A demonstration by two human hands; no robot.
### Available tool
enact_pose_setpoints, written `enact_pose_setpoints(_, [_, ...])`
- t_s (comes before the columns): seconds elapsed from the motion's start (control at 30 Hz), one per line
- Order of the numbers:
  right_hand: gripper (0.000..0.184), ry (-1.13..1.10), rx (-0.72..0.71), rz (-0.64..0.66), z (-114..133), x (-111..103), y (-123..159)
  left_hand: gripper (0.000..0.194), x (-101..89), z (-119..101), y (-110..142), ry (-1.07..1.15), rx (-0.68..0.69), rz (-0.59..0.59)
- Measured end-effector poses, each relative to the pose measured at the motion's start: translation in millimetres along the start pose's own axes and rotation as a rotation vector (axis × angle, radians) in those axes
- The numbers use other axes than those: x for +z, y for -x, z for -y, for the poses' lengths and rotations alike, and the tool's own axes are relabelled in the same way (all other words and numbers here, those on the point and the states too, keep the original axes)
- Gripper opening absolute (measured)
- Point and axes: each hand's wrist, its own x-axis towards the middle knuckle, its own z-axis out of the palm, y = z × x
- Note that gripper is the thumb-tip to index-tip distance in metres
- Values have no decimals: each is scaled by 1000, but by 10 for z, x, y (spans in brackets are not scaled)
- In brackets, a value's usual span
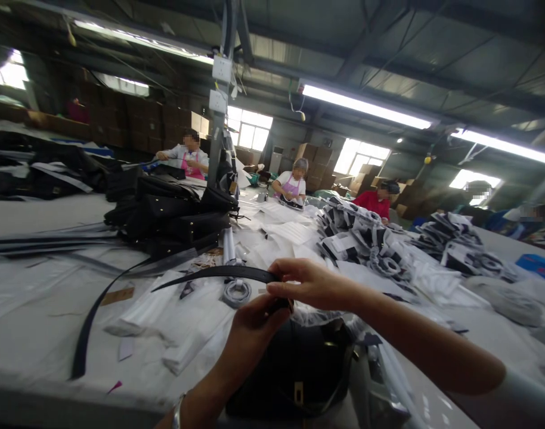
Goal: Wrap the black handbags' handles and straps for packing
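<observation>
A black handbag (pixel 308 363) with gold-coloured fittings stands at the front edge of the table, just below my hands. Between the thumb and fingers of my right hand (pixel 302 283) is a black strap (pixel 228 272), its free end arching out to the left. My left hand (pixel 261 325) is closed close under it, at a gold-coloured piece of hardware near the top of the bag. What exactly the left fingers pinch is mostly hidden by the hand. Another long dark strap (pixel 91 322) curves down across the table on the left.
Black bags (pixel 169 214) are heaped at the left. Wrapped bundles (pixel 366 232) pile up at the right, near a wrapped roll (pixel 237 292) and plastic sleeves (pixel 138 304). A post with sockets (pixel 222 68) rises behind. Several people work across the table, including a person in pink (pixel 192 164).
</observation>
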Motion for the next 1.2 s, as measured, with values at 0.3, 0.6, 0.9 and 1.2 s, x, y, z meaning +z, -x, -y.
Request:
enact_pose_setpoints(0.3, [30,-376,-30,-80,-60,40,20,30,-166,358,252,-189,-42,-109])
enact_pose_setpoints(0.6, [24,-687,-93,-244,68,-233,41,27,-275,566,367,-326,38,-128])
enact_pose_setpoints(0.9, [40,-378,-176,-412,696,-698,226,33,-216,603,338,12,-108,-92])
enact_pose_setpoints(1.2, [35,490,110,154,389,-97,324,26,-152,551,345,86,-98,-125])
